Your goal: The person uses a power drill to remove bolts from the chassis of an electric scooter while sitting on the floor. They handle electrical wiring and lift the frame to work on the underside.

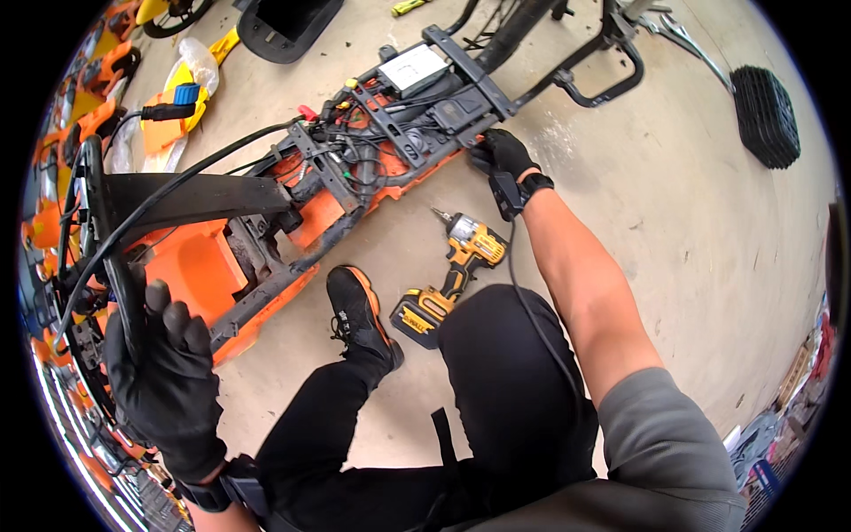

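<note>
My left hand (168,381), in a black glove, is raised beside the dark handlebar (129,310) of a stripped orange scooter frame (191,266). Its fingers are stretched upward and apart, with the palm side against or close to the bar; the exact contact is hidden. Also gloved, my right hand (505,160) is at the near lower edge of the frame, by the orange side panel (434,176). Its fingers are curled in at that edge, and what they hold, if anything, is hidden. A yellow and black cordless driver (465,257) lies on the floor between my right arm and my shoe.
Exposed wiring (355,146) and a white-topped box (414,69) fill the frame's middle. A black ribbed part (765,117) lies at right, near metal pliers-like tools (687,40). A black seat-like tray (288,27) and yellow parts (202,71) lie beyond. Orange scooters (53,195) line the left.
</note>
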Available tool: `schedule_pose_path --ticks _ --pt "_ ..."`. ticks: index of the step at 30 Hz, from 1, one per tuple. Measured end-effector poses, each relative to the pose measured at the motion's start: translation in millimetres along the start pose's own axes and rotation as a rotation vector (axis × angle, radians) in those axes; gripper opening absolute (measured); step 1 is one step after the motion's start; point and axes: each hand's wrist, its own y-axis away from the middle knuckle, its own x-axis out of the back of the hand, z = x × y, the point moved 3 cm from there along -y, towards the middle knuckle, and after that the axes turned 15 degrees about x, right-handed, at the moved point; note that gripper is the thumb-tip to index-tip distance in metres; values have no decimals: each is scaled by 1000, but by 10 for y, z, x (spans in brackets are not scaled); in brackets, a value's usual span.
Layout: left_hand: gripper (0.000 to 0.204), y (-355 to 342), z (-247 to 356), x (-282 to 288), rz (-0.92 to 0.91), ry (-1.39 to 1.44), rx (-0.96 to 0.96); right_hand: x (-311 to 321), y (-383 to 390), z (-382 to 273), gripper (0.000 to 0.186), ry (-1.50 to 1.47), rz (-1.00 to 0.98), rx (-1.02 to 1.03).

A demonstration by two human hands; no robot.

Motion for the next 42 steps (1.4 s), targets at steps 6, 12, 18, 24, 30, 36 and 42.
schedule_pose_path --ticks 6,12,18,24,30,36,42 --pt "54 70 21 27 177 -47 -119 646 -656 240 20 1089 -433 895" --pt "53 172 -26 100 443 -146 -170 314 -415 -56 23 1492 -439 587" --pt "51 174 -37 153 634 -341 -267 442 -496 47 17 1214 -421 649" --pt "46 362 53 263 523 -624 -192 217 -395 -28 19 1222 -345 344" --pt "49 391 118 268 614 -631 -139 27 -249 -278 18 1059 -401 286" --pt "35 216 81 21 984 -1952 -414 94 -287 -139 19 1105 -302 146" --pt "30 252 188 12 944 -2256 -319 99 -447 -200 23 1321 -463 367"
